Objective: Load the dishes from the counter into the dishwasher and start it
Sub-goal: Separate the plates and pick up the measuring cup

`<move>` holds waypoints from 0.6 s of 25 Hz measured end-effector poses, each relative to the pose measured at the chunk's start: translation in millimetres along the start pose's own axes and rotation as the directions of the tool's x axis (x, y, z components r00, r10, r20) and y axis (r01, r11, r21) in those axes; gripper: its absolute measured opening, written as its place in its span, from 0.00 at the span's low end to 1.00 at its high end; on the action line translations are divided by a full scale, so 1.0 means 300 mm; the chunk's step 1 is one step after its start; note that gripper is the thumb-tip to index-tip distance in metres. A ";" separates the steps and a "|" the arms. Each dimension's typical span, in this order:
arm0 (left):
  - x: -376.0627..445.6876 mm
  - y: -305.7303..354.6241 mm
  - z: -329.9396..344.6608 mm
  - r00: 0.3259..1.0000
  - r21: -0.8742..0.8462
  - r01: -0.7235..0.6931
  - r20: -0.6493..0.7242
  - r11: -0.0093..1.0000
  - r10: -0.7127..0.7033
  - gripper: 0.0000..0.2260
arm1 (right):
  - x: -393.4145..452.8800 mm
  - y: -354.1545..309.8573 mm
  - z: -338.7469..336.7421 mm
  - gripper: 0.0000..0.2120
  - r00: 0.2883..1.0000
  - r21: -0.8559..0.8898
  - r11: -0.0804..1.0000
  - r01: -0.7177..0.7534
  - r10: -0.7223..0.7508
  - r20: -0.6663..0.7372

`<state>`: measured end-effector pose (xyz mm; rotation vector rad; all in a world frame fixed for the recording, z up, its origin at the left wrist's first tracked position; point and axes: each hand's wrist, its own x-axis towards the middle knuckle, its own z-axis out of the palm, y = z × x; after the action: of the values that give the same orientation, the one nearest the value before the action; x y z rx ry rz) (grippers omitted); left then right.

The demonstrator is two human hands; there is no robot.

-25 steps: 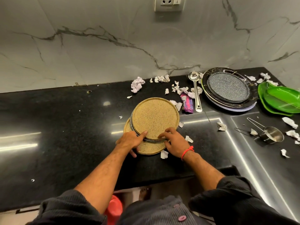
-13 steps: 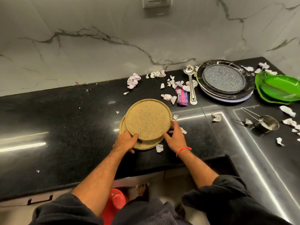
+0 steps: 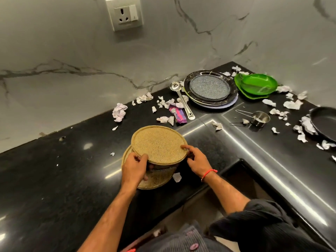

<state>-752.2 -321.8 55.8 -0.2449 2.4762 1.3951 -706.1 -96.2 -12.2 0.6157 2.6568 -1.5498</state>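
The left hand (image 3: pixel 135 169) grips the near-left rim of the top tan plate (image 3: pixel 159 144), thumb curled over the speckled face and fingers tucked beneath. The right hand (image 3: pixel 197 160) pinches the same plate at its near-right rim, fingertips on the upper surface; a red thread band (image 3: pixel 209 174) circles that wrist. The plate is raised and tilted, its near edge lifted clear of a second tan plate (image 3: pixel 154 180) that lies flat on the black counter (image 3: pixel 54 179) directly below, close to the near edge. Something dark shows between the two plates, but what it is cannot be told.

A torn scrap of paper (image 3: pixel 177 177) lies just right of the lower plate. Farther back, a crumpled paper ball (image 3: pixel 119 112) sits left of more scattered scraps, a purple wrapper (image 3: pixel 178 115) and a steel ladle (image 3: pixel 181 99) lying with its bowl toward the wall. Right of the ladle stands a stack of dark plates (image 3: pixel 211 88) with a grey speckled one on top. Green dishes (image 3: pixel 256 85) sit in the far right corner. Nearer, a small steel measuring cup (image 3: pixel 260 118) with a wire handle rests on the right-hand run of counter, and a dark pan (image 3: pixel 325 124) is cut off by the right edge among more paper scraps. A wall socket (image 3: pixel 124 14) is set in the marble backsplash above
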 end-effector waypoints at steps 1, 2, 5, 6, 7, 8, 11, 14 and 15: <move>0.008 0.023 -0.003 0.998 -0.108 -0.018 0.059 0.994 0.025 0.06 | -0.018 -0.009 0.004 0.29 1.000 -0.020 1.000 0.004 -0.004 -0.010; 0.015 0.048 -0.007 0.992 -0.202 -0.017 0.121 0.979 0.042 0.04 | -0.038 -0.015 0.008 0.29 1.000 -0.040 0.999 0.003 -0.004 -0.011; 0.031 0.107 -0.012 0.966 -0.294 -0.016 0.241 0.956 0.090 0.03 | -0.103 -0.015 0.008 0.32 0.999 -0.095 0.995 -0.032 0.032 -0.002; 0.037 0.119 -0.005 0.956 -0.277 -0.034 0.270 0.960 0.112 0.03 | -0.125 -0.005 0.006 0.33 0.998 -0.088 0.995 -0.054 0.051 -0.028; 0.035 0.128 0.009 0.943 -0.260 -0.050 0.306 0.964 0.131 0.02 | -0.157 0.009 0.001 0.35 0.995 -0.071 0.994 -0.081 0.076 -0.069; 0.028 0.135 0.024 0.929 -0.252 -0.063 0.338 0.966 0.149 0.02 | -0.188 0.022 -0.004 0.35 0.990 -0.050 0.994 -0.098 0.092 -0.109; -0.025 0.155 0.076 0.885 -0.228 -0.099 0.426 0.969 0.190 0.03 | -0.301 0.056 -0.024 0.36 0.961 0.016 0.991 -0.131 0.131 -0.242; -0.087 0.168 0.151 0.832 -0.226 -0.116 0.509 0.967 0.219 0.03 | -0.437 0.109 -0.067 0.37 0.889 0.056 0.989 -0.135 0.146 -0.434; -0.112 0.174 0.180 0.811 -0.224 -0.136 0.534 0.965 0.238 0.03 | -0.487 0.136 -0.085 0.36 0.855 0.070 0.988 -0.141 0.157 -0.493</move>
<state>-726.3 -248.2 82.5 0.3459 1.9289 1.4976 -552.8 -105.3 -4.4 1.3607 2.8268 -1.5628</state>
